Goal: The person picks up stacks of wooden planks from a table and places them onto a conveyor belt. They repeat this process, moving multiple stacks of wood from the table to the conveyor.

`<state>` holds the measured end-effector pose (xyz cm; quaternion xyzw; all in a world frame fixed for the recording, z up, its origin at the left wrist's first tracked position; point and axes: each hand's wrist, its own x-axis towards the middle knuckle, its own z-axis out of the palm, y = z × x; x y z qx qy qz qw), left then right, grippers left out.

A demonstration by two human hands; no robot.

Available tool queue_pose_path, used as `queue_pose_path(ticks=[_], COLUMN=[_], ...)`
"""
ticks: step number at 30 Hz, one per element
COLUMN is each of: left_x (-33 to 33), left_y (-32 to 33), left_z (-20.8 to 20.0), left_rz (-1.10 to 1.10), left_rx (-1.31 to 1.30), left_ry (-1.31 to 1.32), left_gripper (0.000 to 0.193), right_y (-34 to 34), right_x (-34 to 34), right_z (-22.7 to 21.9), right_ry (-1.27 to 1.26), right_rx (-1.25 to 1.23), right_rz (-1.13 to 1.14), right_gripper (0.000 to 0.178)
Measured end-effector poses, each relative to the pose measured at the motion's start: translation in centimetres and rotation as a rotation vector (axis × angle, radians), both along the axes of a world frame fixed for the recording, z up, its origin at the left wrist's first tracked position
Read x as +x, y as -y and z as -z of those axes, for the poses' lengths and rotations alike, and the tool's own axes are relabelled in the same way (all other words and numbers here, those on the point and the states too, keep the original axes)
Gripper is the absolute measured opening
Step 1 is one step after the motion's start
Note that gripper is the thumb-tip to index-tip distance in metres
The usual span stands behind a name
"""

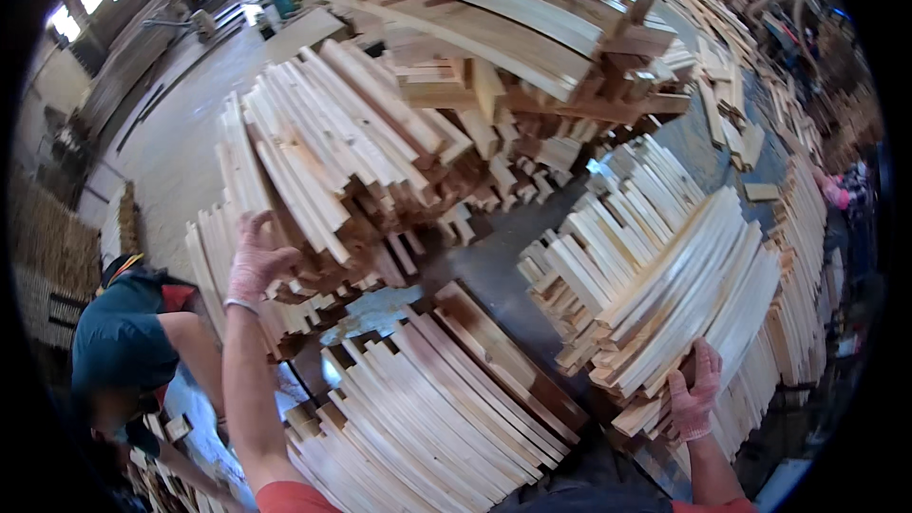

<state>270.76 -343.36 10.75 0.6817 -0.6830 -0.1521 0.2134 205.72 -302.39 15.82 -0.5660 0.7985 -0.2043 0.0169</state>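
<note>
Both of my hands wear pinkish-white knit gloves. My left hand (256, 264) is raised beside the near ends of a tall pile of pale wooden strips (328, 138), its thumb spread away from the fingers. Nothing shows in its grasp. Low on the right, my right hand (695, 391) lies against the near lower end of another stack of wooden strips (684, 290). The fingers there are stretched out and the thumb stands apart. Between my arms, right in front of me, sits a broad layer of strips (427, 408) placed side by side.
A person in a dark green shirt (119, 337) bends over at the left. Longer boards (513, 28) rest on a wooden stack at the far middle. Loose offcuts (727, 114) lie at the far right, and another worker's pink glove (833, 192) shows near the right edge.
</note>
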Motion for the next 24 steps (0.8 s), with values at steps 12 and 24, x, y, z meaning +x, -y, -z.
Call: queue_pose_path(ticks=[12,24], left_x=[10.8,-15.4], left_y=[5.8,-38.2], left_z=[6.1,-4.6], left_rz=[-0.345,0.235], left_rx=[-0.07,-0.008], left_ry=[-0.925,-0.523], left_gripper=[0.043,0.086], right_y=[1.1,-1.0], right_x=[-1.9,-2.2], right_z=[-0.5,-1.0], right_ry=[-0.082,0.122], right_rx=[-0.111,-0.204], right_rz=[-0.064,0.02], right_gripper=[0.065,0.069])
